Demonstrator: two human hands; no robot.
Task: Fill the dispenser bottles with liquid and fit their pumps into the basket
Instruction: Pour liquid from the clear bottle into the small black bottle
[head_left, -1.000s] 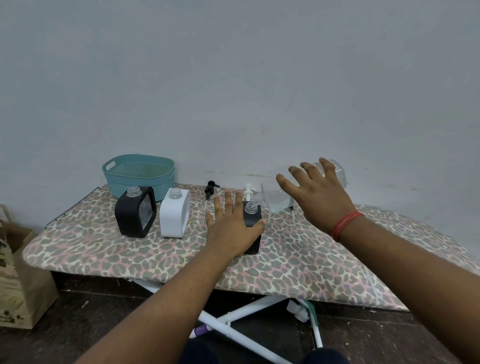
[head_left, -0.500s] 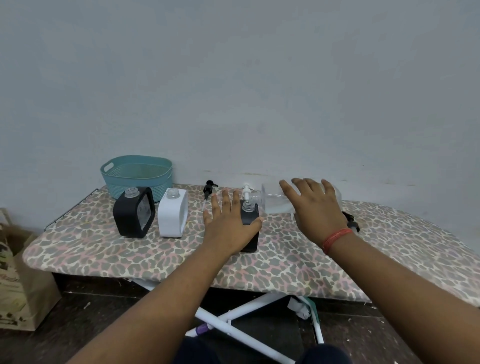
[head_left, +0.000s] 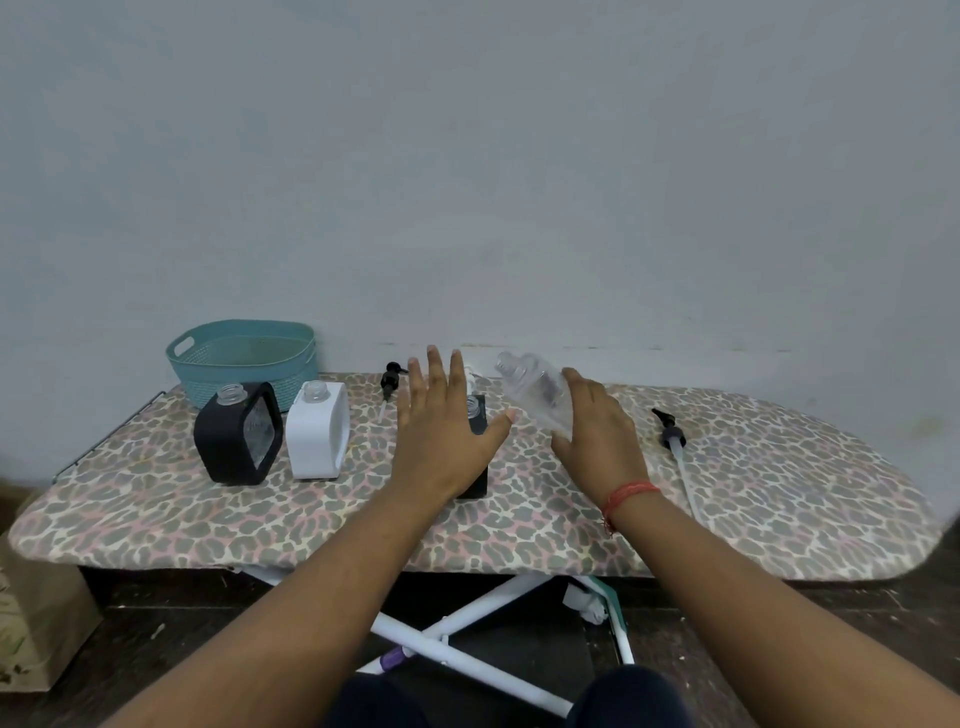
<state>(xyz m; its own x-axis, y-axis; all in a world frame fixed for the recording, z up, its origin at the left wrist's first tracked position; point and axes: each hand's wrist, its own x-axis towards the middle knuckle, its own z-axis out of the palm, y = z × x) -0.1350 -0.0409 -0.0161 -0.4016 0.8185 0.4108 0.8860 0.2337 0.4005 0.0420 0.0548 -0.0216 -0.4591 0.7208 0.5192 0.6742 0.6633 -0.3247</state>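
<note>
Left hand (head_left: 441, 431): fingers straight, spread before black dispenser bottle (head_left: 475, 447) | Right hand (head_left: 597, 431): gripping tilted clear bottle (head_left: 535, 392), palm down

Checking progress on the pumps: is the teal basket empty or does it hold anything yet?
Cannot tell fully. No pump or bottle rises above the basket rim, but its floor is hidden from this angle.

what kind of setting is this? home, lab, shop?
Most likely a room in a home, used as a makeshift workspace. The work surface is an ironing board with a leopard-print cover, set against a plain painted wall. A paper bag sits on the dark floor beside it.
</note>
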